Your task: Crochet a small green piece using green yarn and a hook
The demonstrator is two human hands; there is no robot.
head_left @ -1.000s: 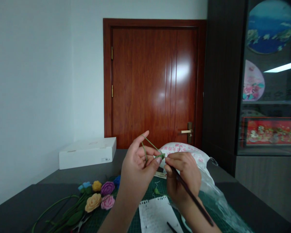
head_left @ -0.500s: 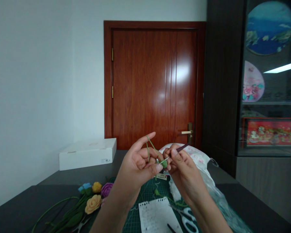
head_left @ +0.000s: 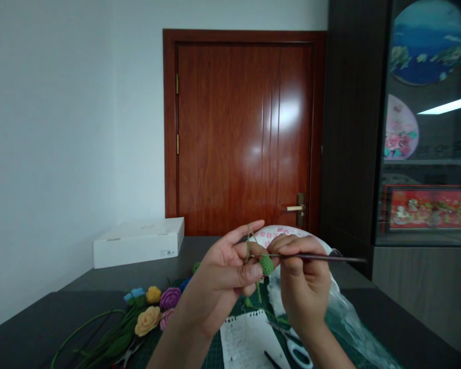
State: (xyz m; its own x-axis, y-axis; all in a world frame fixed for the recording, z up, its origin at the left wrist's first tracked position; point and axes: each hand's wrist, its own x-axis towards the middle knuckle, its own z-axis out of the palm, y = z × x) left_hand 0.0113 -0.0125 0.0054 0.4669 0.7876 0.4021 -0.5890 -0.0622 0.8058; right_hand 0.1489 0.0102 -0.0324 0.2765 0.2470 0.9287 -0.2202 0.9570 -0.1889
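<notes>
Here, in the head view, the left hand pinches a small green piece between thumb and fingers, its forefinger raised with green yarn running over it. The right hand has its fingers closed round a dark hook, held level with the tip at the piece and the handle pointing right. Both hands hover above the table's near edge, the piece between them in mid-air.

Judging by its size, the piece is only a small round nub, so most of the stitching seems left to do. Finished flowers lie toward the table's left side with long green stems. Below the hands lie a notepad and scissors on a green mat. A plastic bag sits to the right, and a white box rests at the far left corner.
</notes>
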